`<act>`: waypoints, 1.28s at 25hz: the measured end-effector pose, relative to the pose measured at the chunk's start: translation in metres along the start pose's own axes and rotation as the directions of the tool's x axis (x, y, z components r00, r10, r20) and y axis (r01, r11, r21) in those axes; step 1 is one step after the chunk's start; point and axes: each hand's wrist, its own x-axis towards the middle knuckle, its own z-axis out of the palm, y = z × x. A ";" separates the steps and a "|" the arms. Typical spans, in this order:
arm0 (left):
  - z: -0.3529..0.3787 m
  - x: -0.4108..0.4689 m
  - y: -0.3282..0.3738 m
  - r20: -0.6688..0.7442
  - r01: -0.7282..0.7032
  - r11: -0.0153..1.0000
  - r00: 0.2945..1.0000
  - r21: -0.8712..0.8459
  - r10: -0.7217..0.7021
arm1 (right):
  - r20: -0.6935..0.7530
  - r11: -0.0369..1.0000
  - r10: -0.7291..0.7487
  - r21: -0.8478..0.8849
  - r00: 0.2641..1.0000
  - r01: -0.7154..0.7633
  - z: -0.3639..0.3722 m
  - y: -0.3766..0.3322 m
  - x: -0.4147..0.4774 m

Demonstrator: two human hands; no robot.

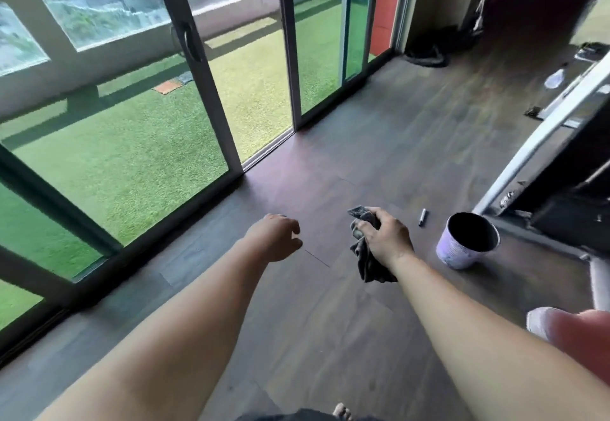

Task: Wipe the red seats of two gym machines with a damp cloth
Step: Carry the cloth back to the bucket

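Bare forearms reach over the floor, right hand fingers curled round the dark cloth, left hand loosely curled and empty; with no red seat in view, carrying the cloth to one likely comes next.

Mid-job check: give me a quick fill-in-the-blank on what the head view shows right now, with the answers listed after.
1. The right hand grips a dark grey ____ with curled fingers.
2. The left hand, loosely curled, holds ____.
3. The lavender bucket stands upright on the floor, on the ____ side of the right hand.

Missing words: cloth; nothing; right.
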 end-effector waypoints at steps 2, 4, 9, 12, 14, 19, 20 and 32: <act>-0.019 0.060 0.009 0.031 -0.054 0.999 0.998 0.008 0.054 | -0.058 1.000 0.024 0.012 0.998 -0.023 -0.012 0.004 0.053; -0.035 0.123 0.020 0.052 -0.119 0.992 0.992 0.029 0.118 | -0.134 0.998 0.062 0.007 0.989 -0.061 -0.031 -0.012 0.089; -0.069 0.281 0.061 0.086 -0.349 0.934 0.936 0.075 0.342 | -0.364 0.988 0.145 0.003 0.920 -0.155 -0.074 -0.023 0.181; -0.093 0.357 0.097 0.142 -0.457 0.881 0.887 0.124 0.440 | -0.489 0.975 0.216 0.054 0.845 -0.217 -0.100 -0.025 0.222; -0.106 0.397 0.126 0.158 -0.531 0.837 0.845 0.133 0.511 | -0.549 0.964 0.262 0.103 0.794 -0.247 -0.120 -0.025 0.242; -0.112 0.481 0.220 0.221 -0.676 0.725 0.733 0.134 0.643 | -0.664 0.930 0.354 0.176 0.658 -0.323 -0.181 0.001 0.282; -0.108 0.495 0.241 0.230 -0.690 0.712 0.720 0.132 0.655 | -0.678 0.926 0.363 0.187 0.639 -0.327 -0.196 0.010 0.288; -0.076 0.564 0.488 0.376 -0.783 0.614 0.544 -0.093 0.750 | -0.744 0.892 0.450 0.346 0.494 -0.292 -0.364 0.091 0.355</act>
